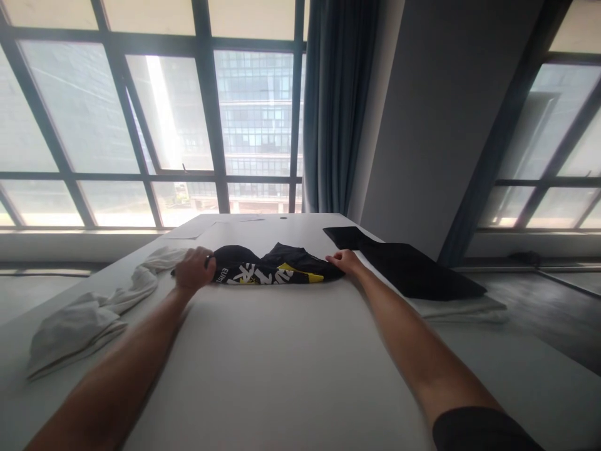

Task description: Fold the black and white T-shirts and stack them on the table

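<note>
A black garment with white lettering and a yellow patch lies bunched across the middle of the white table. At its left end, my left hand is closed on the cloth. The fingers of my right hand pinch the garment's right end. Both arms are stretched forward. The garment's far side is partly hidden behind its own raised folds.
Crumpled white cloth lies along the table's left side. On the right, a black cloth rests partly over a folded white cloth. Paper lies near the far left edge. Windows and a curtain stand beyond.
</note>
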`<state>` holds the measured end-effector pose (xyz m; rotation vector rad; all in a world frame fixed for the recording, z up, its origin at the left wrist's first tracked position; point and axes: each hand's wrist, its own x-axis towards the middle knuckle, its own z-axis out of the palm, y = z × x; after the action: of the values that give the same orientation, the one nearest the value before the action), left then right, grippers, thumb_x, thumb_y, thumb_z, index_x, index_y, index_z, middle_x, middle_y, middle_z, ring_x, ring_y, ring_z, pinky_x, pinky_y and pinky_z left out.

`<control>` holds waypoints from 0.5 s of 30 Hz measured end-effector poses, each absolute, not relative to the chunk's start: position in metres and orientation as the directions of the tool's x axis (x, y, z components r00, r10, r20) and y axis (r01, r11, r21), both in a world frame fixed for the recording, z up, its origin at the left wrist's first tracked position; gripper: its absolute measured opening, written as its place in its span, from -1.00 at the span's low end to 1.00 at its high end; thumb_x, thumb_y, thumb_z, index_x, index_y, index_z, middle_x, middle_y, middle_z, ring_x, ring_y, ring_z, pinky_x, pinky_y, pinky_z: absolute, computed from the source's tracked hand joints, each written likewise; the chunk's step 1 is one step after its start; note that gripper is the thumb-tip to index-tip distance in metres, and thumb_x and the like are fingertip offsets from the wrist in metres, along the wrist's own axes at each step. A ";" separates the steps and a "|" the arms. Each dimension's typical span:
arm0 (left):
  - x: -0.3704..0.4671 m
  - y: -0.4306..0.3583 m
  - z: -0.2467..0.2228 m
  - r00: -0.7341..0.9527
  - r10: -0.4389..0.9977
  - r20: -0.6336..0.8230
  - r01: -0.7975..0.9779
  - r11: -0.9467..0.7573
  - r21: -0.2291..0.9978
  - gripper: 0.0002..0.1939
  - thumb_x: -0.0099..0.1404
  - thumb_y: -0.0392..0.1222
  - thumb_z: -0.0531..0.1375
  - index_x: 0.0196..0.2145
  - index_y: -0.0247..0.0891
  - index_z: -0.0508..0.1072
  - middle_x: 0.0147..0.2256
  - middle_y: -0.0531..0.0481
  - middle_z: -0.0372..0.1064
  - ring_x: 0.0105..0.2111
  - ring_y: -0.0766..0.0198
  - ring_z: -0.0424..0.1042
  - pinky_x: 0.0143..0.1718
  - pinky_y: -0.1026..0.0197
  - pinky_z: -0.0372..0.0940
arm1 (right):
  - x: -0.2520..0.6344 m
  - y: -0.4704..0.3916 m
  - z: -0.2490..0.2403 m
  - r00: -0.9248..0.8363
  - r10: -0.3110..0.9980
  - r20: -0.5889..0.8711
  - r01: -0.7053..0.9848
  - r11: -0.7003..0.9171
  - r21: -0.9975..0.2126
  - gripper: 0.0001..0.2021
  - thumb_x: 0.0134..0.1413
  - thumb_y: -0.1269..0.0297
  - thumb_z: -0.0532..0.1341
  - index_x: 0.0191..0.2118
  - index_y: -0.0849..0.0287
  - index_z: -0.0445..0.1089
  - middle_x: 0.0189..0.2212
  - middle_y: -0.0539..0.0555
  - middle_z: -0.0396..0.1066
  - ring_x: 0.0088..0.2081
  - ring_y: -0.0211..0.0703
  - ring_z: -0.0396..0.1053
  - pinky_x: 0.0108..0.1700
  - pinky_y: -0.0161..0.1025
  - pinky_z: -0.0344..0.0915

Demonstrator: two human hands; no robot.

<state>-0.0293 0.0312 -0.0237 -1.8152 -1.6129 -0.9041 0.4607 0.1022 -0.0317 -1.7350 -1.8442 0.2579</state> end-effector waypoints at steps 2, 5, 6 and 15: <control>-0.008 0.036 -0.029 0.249 0.674 0.695 0.955 -0.288 -0.062 -0.63 0.33 0.00 0.04 -0.07 -0.23 0.48 -0.07 -0.18 0.47 -0.03 -0.02 0.38 -0.17 0.06 0.29 | 0.457 0.104 -0.034 -0.014 0.953 0.302 0.853 0.169 -0.493 -0.73 0.06 0.07 0.32 -0.26 0.18 0.56 -0.31 0.10 0.56 -0.28 -0.13 0.47 -0.22 -0.30 0.30; 0.005 0.042 -0.037 0.380 0.723 0.576 0.911 -0.400 -0.100 -0.54 0.31 0.05 0.09 0.08 -0.17 0.43 0.06 -0.15 0.45 0.10 -0.02 0.33 0.10 -0.06 0.16 | 0.450 0.104 -0.035 -0.103 0.959 0.264 0.893 0.206 -0.399 -0.69 0.07 0.16 0.32 -0.07 0.14 0.55 -0.20 0.08 0.57 -0.21 -0.14 0.48 -0.13 -0.30 0.31; 0.005 0.043 -0.039 0.385 0.746 0.544 0.910 -0.403 -0.091 -0.53 0.32 0.04 0.09 0.10 -0.16 0.42 0.05 -0.15 0.46 0.11 -0.02 0.33 0.16 -0.10 0.09 | 0.447 0.103 -0.034 -0.125 0.961 0.248 0.911 0.210 -0.354 -0.69 0.08 0.17 0.32 -0.06 0.13 0.54 -0.19 0.07 0.57 -0.19 -0.14 0.48 -0.12 -0.30 0.31; 0.012 0.030 -0.028 0.449 0.755 0.478 0.893 -0.400 -0.207 -0.69 0.34 -0.08 0.05 -0.15 -0.23 0.53 -0.19 -0.22 0.47 -0.09 -0.05 0.39 -0.01 -0.07 0.19 | 0.430 0.094 -0.024 -0.126 0.977 0.172 0.978 0.152 -0.145 -0.76 0.14 0.18 0.25 -0.13 0.12 0.57 -0.14 0.13 0.56 -0.11 -0.09 0.47 -0.13 -0.31 0.30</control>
<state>0.0117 0.0298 -0.0278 -2.2719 -1.3858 -0.4312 0.4303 0.0939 -0.0235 -1.9103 -2.2016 -0.0053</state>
